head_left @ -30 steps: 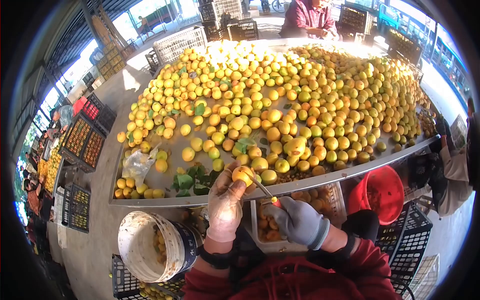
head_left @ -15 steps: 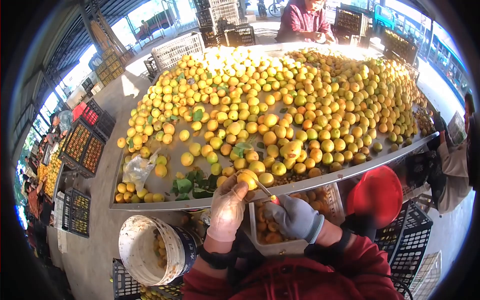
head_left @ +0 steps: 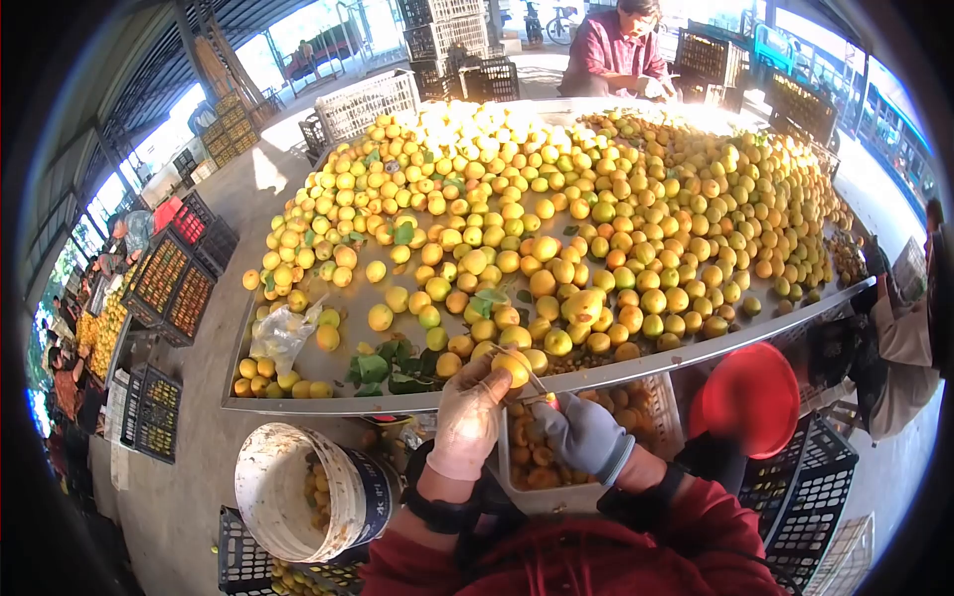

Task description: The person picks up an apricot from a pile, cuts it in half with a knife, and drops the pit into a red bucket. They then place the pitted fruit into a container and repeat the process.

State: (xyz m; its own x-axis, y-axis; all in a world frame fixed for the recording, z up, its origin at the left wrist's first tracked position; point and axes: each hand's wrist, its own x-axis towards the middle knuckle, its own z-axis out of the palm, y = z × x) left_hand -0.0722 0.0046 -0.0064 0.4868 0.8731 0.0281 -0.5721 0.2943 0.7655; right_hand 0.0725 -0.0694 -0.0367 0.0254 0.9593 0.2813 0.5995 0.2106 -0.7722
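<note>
My left hand (head_left: 467, 419), in a pale glove, grips a yellow-orange apricot (head_left: 513, 369) at the near edge of the table. My right hand (head_left: 579, 433), in a grey glove, holds a small knife with a red handle (head_left: 542, 394), its blade touching the apricot. Both hands hover over a white crate (head_left: 549, 494) with cut fruit in it, under the table edge. A large metal table (head_left: 328, 401) in front of me is heaped with several apricots (head_left: 556, 209).
A white bucket (head_left: 288, 492) with some fruit stands at lower left, a red bucket (head_left: 750, 397) at right. Black crates (head_left: 805, 497) sit around my legs. A person in a red shirt (head_left: 616, 50) works at the far side; another person's sleeve (head_left: 899, 338) is at right.
Both hands with the apricot and knife have dropped slightly and moved right, closer to the white crate. The view has shifted a little.
</note>
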